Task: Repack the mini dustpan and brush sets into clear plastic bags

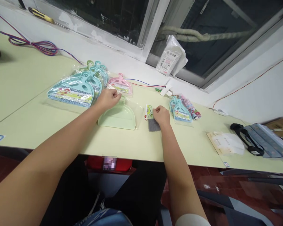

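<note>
Our right grip (162,115) is closed on the grey-bristled brush (154,125), right of the light-green dustpan (119,116); our left grip (109,99) curls at the dustpan's handle, its hold unclear. Tugging the clear bag (139,110) unevenly could skew the dustpan.

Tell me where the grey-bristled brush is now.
The grey-bristled brush is just right of centre in the head view, at the right hand, between the green dustpan and the blue dustpans further right.
</note>
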`<state>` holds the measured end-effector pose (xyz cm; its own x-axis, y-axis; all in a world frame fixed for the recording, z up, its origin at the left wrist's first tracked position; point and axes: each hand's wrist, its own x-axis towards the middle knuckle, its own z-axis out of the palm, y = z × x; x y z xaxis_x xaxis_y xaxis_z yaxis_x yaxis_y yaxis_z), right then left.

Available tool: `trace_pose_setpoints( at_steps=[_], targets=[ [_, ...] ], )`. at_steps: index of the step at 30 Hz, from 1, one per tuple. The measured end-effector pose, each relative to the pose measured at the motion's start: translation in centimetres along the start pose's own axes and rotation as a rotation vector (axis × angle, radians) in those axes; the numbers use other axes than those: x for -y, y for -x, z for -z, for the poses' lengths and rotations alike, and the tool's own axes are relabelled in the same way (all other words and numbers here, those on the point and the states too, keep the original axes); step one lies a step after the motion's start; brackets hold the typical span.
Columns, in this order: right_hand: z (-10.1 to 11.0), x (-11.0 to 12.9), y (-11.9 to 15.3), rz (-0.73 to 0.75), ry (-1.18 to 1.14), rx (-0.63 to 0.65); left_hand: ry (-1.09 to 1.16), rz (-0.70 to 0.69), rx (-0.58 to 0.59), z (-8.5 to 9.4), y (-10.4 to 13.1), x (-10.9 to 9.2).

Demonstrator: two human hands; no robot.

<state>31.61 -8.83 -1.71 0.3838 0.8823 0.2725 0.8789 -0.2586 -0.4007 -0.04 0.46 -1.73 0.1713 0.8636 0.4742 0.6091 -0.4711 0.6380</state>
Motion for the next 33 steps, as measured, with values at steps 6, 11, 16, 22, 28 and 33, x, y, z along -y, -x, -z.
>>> trace_pose_setpoints(
  at_steps=[6,11,16,22,28,33],
  targets=[
    [1.2,2.4,1.5,0.127,-0.13,-0.031,-0.117,0.015,0.086,0.5,-0.1,-0.2],
    [1.7,5.7,4.1,0.357,-0.464,0.146,-0.202,0.005,0.179,0.7,-0.1,0.0],
    [1.2,8.6,6.5,0.5,-0.512,0.268,-0.263,-0.013,0.225,0.7,0.0,0.2],
    [0.7,9.5,7.8,0.604,-0.43,0.337,-0.321,-0.029,0.296,0.5,0.0,0.5],
    [0.5,9.9,8.8,0.708,-0.411,0.32,-0.322,-0.055,0.32,0.7,0.1,0.3],
    [0.9,10.8,10.4,0.831,-0.477,0.176,-0.313,-0.053,0.318,0.7,0.2,0.2]
  ],
)
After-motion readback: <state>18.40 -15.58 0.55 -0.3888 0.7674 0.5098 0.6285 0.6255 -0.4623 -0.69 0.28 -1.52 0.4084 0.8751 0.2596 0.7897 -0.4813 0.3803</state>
